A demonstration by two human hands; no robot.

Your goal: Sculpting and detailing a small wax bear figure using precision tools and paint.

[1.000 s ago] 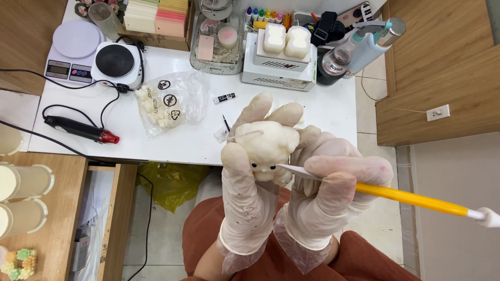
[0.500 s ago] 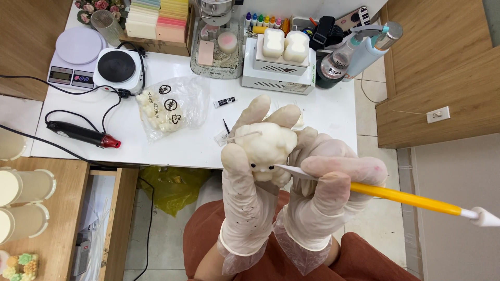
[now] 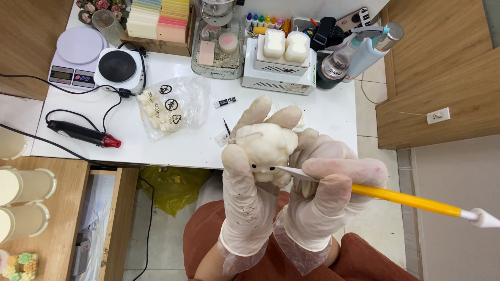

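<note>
A scale [image 3: 79, 52] is sitting on the bench [image 3: 323, 114], left of a hotplate [image 3: 119, 67]; a plastic bag [image 3: 169, 109] is lying before both.

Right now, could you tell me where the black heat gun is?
In the head view, the black heat gun lies on the white table's left side, beside the clear plastic bag.

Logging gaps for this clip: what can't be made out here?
Head view only:
- Back of the figure: hidden by the left hand.
- Tool grip: covered by the right hand.
- Jars: cut off by the left edge.
- Small bottles: too small to tell apart.
</note>
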